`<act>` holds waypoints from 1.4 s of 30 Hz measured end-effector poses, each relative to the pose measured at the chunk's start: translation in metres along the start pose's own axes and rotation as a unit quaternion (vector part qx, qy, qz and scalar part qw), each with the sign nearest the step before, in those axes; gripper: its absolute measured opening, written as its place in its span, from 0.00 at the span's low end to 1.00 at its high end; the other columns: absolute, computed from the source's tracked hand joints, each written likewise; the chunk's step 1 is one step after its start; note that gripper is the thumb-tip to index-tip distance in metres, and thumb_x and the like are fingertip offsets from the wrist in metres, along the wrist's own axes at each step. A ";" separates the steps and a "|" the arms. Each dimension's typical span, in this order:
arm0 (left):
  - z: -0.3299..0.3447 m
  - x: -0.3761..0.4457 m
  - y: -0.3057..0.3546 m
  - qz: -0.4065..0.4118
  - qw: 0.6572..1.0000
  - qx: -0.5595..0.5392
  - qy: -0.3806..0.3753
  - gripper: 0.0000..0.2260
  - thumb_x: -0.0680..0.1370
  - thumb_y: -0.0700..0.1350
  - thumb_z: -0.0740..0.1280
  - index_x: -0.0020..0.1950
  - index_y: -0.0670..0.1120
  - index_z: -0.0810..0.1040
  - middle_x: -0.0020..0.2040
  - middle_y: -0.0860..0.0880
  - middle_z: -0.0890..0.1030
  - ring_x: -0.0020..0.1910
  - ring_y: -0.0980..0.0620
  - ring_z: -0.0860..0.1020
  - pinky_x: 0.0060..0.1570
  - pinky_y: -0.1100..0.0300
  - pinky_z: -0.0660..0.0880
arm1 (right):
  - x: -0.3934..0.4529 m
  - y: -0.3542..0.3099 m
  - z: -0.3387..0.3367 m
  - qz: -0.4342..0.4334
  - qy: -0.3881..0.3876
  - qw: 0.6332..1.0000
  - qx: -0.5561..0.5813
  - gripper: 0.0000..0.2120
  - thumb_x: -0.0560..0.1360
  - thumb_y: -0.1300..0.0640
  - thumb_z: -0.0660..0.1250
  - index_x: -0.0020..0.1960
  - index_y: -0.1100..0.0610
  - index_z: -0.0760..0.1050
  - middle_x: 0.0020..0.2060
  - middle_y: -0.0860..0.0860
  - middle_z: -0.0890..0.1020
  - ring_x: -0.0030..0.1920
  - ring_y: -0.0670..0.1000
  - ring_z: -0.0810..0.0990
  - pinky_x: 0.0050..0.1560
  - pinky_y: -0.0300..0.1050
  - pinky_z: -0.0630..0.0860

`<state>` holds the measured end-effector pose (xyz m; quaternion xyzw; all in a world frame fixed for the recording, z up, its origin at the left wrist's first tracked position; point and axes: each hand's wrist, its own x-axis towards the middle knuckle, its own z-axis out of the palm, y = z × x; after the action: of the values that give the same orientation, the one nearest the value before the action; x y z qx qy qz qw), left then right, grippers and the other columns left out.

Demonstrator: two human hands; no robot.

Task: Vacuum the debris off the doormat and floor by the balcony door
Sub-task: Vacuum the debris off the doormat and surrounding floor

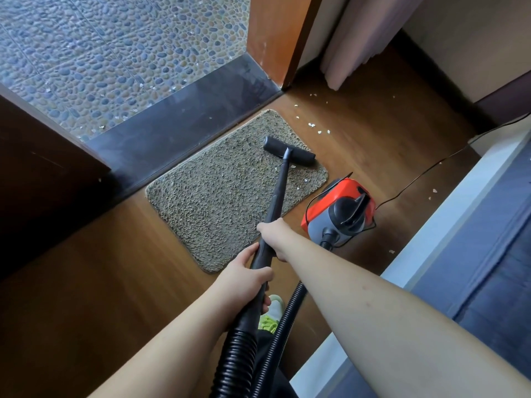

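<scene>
From the head view, I have both hands on the wand point(277, 196): my left hand point(247, 275) grips it low, just above the ribbed hose point(240, 351), fingers point(263, 272) curled round it, and my right hand point(271, 235) grips it just ahead, fingers wrapped under where I can't see the tips. Far out beyond my fingers the nozzle point(289, 152) sits flat on the far right part of the doormat point(218, 196), beside the dark threshold point(178, 124). Right of my right hand stands the red vacuum point(339, 214), its cord point(431, 170) trailing off right.

I judge I'm mid-pass on the mat. A few white flakes point(303, 180) lie just behind the nozzle, nearer my fingers, and more scraps point(311, 125) dot the wooden floor point(86, 282) past the mat's far right corner. Next, I'd draw the nozzle back over those flakes, then push it off the mat's edge toward the floor scraps, keeping the head flat.
</scene>
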<state>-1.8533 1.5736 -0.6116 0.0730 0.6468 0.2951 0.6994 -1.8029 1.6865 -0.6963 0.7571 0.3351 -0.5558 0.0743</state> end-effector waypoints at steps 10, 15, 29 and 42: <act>-0.056 -0.040 -0.018 0.013 0.999 -0.009 0.032 0.26 0.77 0.33 0.65 0.69 0.56 0.69 0.32 0.40 0.75 0.22 0.47 0.72 0.22 0.59 0.71 | -0.046 0.004 0.058 -0.033 -0.018 0.999 -0.014 0.28 0.74 0.52 0.65 0.70 0.55 0.61 0.64 0.58 0.74 0.59 0.61 0.77 0.58 0.56 0.78; -0.062 -0.060 -0.039 0.025 0.998 -0.020 0.060 0.26 0.77 0.32 0.64 0.67 0.58 0.68 0.33 0.40 0.74 0.22 0.46 0.73 0.21 0.59 0.72 | -0.054 0.019 0.077 -0.059 -0.015 0.993 -0.097 0.26 0.77 0.53 0.64 0.71 0.58 0.62 0.67 0.59 0.73 0.64 0.61 0.75 0.60 0.53 0.76; -0.046 -0.010 -0.012 0.031 0.998 0.018 0.050 0.29 0.75 0.35 0.65 0.71 0.60 0.69 0.33 0.42 0.78 0.25 0.44 0.76 0.25 0.57 0.74 | -0.003 -0.004 0.047 -0.080 0.030 0.993 -0.079 0.26 0.77 0.52 0.63 0.72 0.59 0.62 0.64 0.59 0.75 0.62 0.61 0.76 0.61 0.52 0.74; -0.024 0.026 0.037 0.012 0.999 0.001 0.031 0.30 0.76 0.35 0.64 0.74 0.59 0.65 0.34 0.41 0.76 0.23 0.46 0.74 0.25 0.58 0.74 | 0.025 -0.056 0.020 -0.046 -0.035 0.997 -0.050 0.28 0.75 0.52 0.63 0.72 0.60 0.64 0.67 0.59 0.73 0.64 0.61 0.75 0.63 0.56 0.74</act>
<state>-1.8878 1.6104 -0.6200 0.0725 0.6673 0.3052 0.6755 -1.8475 1.7301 -0.7112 0.7162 0.3943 -0.5674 0.0981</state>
